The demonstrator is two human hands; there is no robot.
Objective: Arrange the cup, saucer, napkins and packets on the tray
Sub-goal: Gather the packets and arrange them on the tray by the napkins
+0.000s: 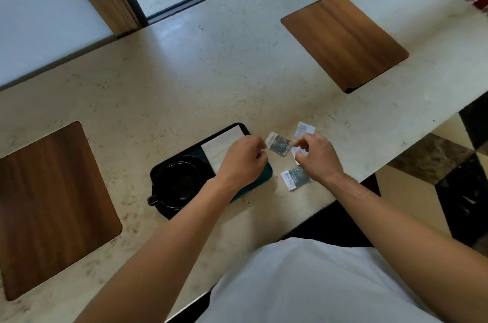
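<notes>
Pinching one packet [278, 143] together — left hand [244, 157] and right hand [318, 155] — beside tray [265, 174].

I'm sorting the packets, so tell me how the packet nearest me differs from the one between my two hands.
The nearest packet lies alone on the counter, untouched; the middle packet sits between the left hand and right hand, whose fingers reach its edges. The nearest packet shows a broad white end band; the middle packet looks mostly dark. Both are small, flat, and lie off the tray.

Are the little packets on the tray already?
No, the packets lie on the counter beside the tray.
</notes>
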